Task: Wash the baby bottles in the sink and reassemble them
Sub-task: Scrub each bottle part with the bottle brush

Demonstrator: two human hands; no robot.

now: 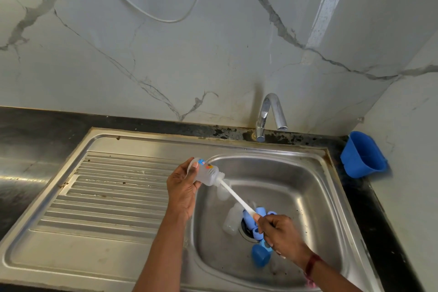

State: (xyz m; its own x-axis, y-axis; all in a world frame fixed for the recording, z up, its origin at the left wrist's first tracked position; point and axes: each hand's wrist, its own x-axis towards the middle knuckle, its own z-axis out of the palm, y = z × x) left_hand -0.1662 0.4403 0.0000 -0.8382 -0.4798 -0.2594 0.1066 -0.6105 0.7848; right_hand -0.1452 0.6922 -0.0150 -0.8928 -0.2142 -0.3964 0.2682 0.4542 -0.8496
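My left hand (182, 187) wraps the clear bottle (205, 172) at its body, tilted, mouth pointing right, over the left edge of the sink (308, 173). My right hand (279, 232) pinches the near end of the white brush handle (237, 197), whose far end is inside the bottle. I judge the bottle light, thin plastic and slippery when wet, so grip mid-body, not the neck. Its print is blue and orange, unreadable. More clear bottles (231, 223) and blue caps (259, 255) lie at the drain.
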